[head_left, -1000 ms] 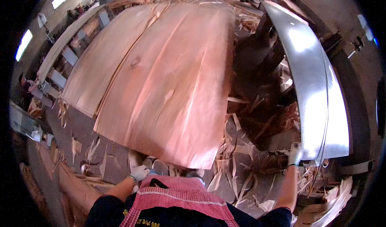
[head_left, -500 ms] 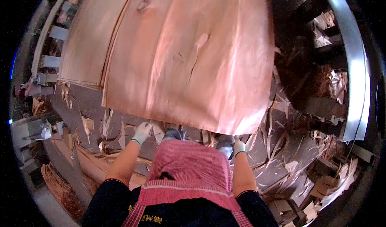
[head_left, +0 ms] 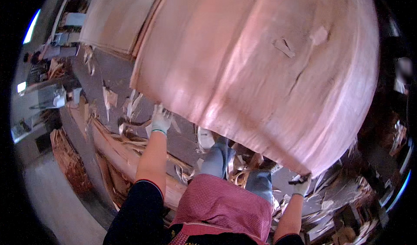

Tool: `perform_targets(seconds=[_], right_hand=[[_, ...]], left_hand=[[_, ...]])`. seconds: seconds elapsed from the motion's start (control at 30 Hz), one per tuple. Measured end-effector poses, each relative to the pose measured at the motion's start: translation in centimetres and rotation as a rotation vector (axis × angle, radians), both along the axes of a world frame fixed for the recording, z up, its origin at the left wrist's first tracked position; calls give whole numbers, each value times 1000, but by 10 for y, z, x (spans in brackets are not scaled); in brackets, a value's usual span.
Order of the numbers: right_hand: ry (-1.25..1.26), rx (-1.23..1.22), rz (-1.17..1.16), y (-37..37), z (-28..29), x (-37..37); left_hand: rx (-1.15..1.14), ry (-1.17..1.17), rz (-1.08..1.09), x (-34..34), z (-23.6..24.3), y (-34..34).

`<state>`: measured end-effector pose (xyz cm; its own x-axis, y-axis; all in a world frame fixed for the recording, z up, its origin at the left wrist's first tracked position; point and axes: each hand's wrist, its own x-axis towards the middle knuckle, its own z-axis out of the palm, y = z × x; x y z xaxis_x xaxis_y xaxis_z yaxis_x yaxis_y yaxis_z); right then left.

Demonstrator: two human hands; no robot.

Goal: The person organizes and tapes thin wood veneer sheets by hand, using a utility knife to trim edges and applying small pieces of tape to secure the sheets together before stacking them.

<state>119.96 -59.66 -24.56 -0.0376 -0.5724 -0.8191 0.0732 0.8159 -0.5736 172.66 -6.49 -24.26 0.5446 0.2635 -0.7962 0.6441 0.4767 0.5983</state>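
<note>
A broad veneer sheet (head_left: 256, 62), pinkish tan wood with a smooth sheen, spreads forward from the fingers of both hands. Its surface swells in long soft ridges; ahead of the right fingers and to their left run a thin dark split and a small ragged crack, with a pale oval patch beside them. The left hand (head_left: 161, 120), in a whitish knit glove, has its fingertips at the sheet's near edge; whether they are bent round it I cannot tell. The right hand (head_left: 301, 187), gloved too, pinches the sheet's near right corner, though blur and a dark patch at the fingertips hide how the thumb sits. Ahead of the left fingers and a little to their left lies a flat wood stack (head_left: 115, 21) with a straight layered edge. Below and left of those fingers are long curved wood strips (head_left: 115, 151) and, farther left, a rough, fibrous brown block (head_left: 71, 160). Between the hands, nearer the body, are a red checked cloth apron (head_left: 226, 201) and blue trouser legs (head_left: 213, 159)
</note>
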Motion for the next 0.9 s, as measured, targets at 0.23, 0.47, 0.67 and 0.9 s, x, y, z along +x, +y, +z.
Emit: perform_targets(seconds=[0.23,0.47,0.67,0.9], right_hand=[[353,-230,18,-25,117,39],[543,-865,348,-78,289,140],[362,-1036,337,-192,383,212],[290,-1094,298,-222,529,232]], left_hand=[[-125,-161,116,-2,74,9],[178,-343,-270,92,219,-52],[241,-607,-435,227,345,-125],[824,-1088,-902,282,480,-148]])
